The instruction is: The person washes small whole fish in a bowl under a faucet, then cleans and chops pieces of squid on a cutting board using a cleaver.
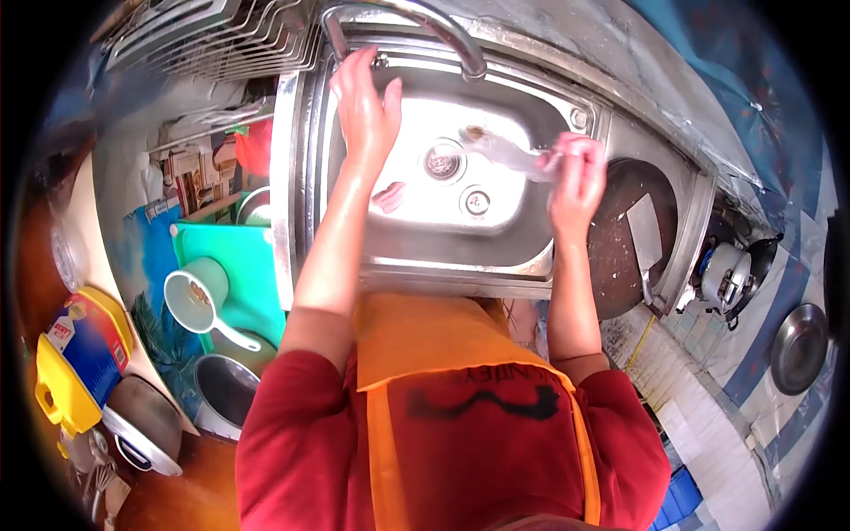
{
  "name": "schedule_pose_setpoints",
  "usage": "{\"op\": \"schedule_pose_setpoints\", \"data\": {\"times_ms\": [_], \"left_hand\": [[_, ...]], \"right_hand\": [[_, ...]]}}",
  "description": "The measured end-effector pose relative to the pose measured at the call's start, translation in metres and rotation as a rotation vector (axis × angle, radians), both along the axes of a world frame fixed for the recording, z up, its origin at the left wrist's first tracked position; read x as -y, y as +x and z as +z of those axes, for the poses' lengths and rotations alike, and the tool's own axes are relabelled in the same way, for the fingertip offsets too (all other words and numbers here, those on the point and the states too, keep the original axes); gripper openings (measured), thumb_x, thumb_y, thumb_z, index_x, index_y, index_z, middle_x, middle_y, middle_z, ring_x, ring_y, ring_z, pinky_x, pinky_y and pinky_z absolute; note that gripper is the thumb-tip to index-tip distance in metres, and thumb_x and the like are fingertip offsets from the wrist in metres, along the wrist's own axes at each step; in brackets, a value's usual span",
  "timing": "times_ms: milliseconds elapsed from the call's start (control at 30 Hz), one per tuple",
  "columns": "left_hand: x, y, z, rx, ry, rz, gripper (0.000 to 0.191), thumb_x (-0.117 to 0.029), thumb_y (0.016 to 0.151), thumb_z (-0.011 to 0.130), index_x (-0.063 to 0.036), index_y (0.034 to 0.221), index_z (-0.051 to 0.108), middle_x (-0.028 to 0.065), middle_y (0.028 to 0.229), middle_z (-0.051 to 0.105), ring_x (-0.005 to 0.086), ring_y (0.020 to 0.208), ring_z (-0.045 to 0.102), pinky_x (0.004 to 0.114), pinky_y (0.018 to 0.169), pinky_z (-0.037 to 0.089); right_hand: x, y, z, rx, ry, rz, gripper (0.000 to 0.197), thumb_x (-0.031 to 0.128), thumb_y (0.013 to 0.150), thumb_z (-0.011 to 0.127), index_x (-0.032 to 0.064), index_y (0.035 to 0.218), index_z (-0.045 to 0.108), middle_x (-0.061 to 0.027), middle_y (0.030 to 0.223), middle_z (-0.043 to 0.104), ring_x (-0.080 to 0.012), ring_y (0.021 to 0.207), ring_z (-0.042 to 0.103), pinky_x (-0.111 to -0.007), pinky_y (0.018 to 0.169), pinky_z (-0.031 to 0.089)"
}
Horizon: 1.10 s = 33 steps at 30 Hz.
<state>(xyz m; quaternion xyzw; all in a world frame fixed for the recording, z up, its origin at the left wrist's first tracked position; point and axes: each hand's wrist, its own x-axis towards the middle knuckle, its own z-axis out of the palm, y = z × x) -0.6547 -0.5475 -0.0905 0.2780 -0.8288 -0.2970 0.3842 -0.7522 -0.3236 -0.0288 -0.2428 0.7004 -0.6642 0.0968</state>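
Note:
A stainless steel sink [458,249] lies before me, brightly lit at the bottom. My left hand [367,109] is over its left rim with the thumb spread. Its fingertips are by the base of the curved metal faucet [438,20]; whether they touch a handle is hidden. Over the right side of the basin, my right hand [578,169] grips a blurred, translucent piece that looks like a plastic bag [508,154]. A small brownish thing [473,133] shows at its far end. On the basin floor, left of the drain [443,161], rests a pinkish piece, perhaps meat [390,197].
Right of the sink, a cleaver [644,229] lies on a round dark chopping board [614,265]. A metal dish rack [219,40] stands at upper left. Below it are a green board [252,265] and a pale handled dipper [199,295]. A lidded pot [725,275] sits far right.

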Motion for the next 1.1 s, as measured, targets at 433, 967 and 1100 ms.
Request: {"op": "schedule_pose_setpoints", "data": {"times_ms": [433, 967, 1100], "left_hand": [[0.007, 0.011, -0.017, 0.036, 0.034, -0.103, 0.035, -0.001, 0.073, 0.062, -0.0076, 0.108, 0.058, 0.0118, 0.113, 0.057, 0.0296, 0.111, 0.048, 0.037, 0.094, 0.037], [-0.106, 0.025, -0.117, 0.451, 1.547, -0.319, 0.050, -0.042, 0.094, 0.039, -0.0052, 0.128, 0.044, 0.0104, 0.119, 0.051, 0.0233, 0.099, 0.054, 0.035, 0.083, 0.045], [-0.100, 0.009, -0.105, 0.010, 2.066, -0.244, 0.051, -0.038, 0.093, 0.042, -0.0046, 0.131, 0.038, 0.0151, 0.125, 0.049, 0.0269, 0.111, 0.052, 0.040, 0.092, 0.044]], "right_hand": [[-0.037, 0.027, -0.063, -0.385, 1.015, 0.153, 0.022, 0.018, 0.085, 0.059, 0.0015, 0.095, 0.051, -0.0163, 0.080, 0.057, -0.0363, 0.074, 0.059, -0.040, 0.065, 0.047], [-0.027, 0.040, -0.075, 0.307, 0.637, 0.259, 0.019, 0.015, 0.085, 0.058, 0.0051, 0.098, 0.066, -0.0036, 0.076, 0.065, -0.0077, 0.069, 0.054, -0.025, 0.067, 0.045], [-0.030, 0.027, -0.062, 0.314, 0.636, 0.432, 0.020, 0.019, 0.086, 0.059, 0.0043, 0.098, 0.066, -0.0030, 0.072, 0.063, -0.0053, 0.064, 0.051, -0.024, 0.059, 0.044]]}}
